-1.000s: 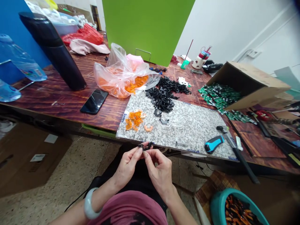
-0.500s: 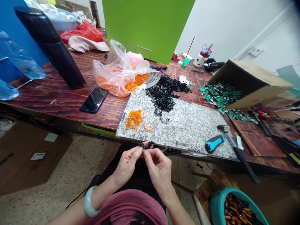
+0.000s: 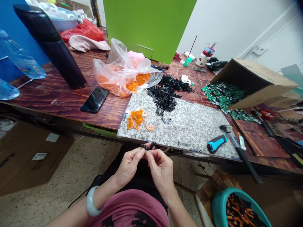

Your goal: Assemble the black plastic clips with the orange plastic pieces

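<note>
Our left hand (image 3: 129,163) pinches a small black part (image 3: 150,146) between thumb and forefinger, and our right hand (image 3: 161,166) meets it there, its thumb and forefinger closed on the same part. The fingertips nearly touch, just off the near edge of a speckled stone slab (image 3: 201,126), above our lap. The part looks like one of the black clips, though fingers cover much of it and we cannot be sure. A pale bracelet (image 3: 92,201) rings our left wrist.

On the slab, toward its left end, lies a small heap of orange pieces (image 3: 136,119), with a single peach-orange piece (image 3: 150,127) just beside it. A pile of black clips (image 3: 165,97) spreads over the slab's far edge onto the reddish wooden table (image 3: 47,108). Thin silvery pins (image 3: 182,121) are scattered near the middle. Toward the right end we find a blue-and-black handle (image 3: 217,143) and a hammer (image 3: 243,157).

Left of the slab rests a dark phone (image 3: 95,100); behind it, a clear plastic bag (image 3: 113,74) holds more orange pieces. At the right, a cardboard box (image 3: 262,75) on its side spills green-and-white pieces (image 3: 223,94). Below the table, a teal tub (image 3: 218,208) contains orange and black pieces.
</note>
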### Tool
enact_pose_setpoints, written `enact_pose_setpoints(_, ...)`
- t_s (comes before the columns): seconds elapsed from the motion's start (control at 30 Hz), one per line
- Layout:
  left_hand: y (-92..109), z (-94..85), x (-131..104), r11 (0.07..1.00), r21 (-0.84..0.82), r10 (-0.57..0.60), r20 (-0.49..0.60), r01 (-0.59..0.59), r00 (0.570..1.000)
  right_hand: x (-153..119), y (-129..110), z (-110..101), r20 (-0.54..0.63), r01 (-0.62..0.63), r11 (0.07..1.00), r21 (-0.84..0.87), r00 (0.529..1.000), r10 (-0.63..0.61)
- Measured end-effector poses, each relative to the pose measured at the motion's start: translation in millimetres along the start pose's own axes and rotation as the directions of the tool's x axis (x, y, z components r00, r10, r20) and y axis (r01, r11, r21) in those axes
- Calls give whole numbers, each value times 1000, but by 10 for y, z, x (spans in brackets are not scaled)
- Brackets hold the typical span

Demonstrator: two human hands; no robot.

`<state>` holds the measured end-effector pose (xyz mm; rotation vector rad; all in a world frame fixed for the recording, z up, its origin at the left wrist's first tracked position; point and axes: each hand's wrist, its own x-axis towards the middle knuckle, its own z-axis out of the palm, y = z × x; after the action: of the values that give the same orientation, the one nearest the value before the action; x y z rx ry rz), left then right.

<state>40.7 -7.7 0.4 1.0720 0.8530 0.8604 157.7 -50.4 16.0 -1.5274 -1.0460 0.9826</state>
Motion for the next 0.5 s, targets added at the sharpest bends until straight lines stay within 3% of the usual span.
enact_pose_setpoints(0.5, 29, -13, 2, 990, 142, -13, -49, 19, 999, -33, -33, 39, -25, -90, 995, -30, 996, 90)
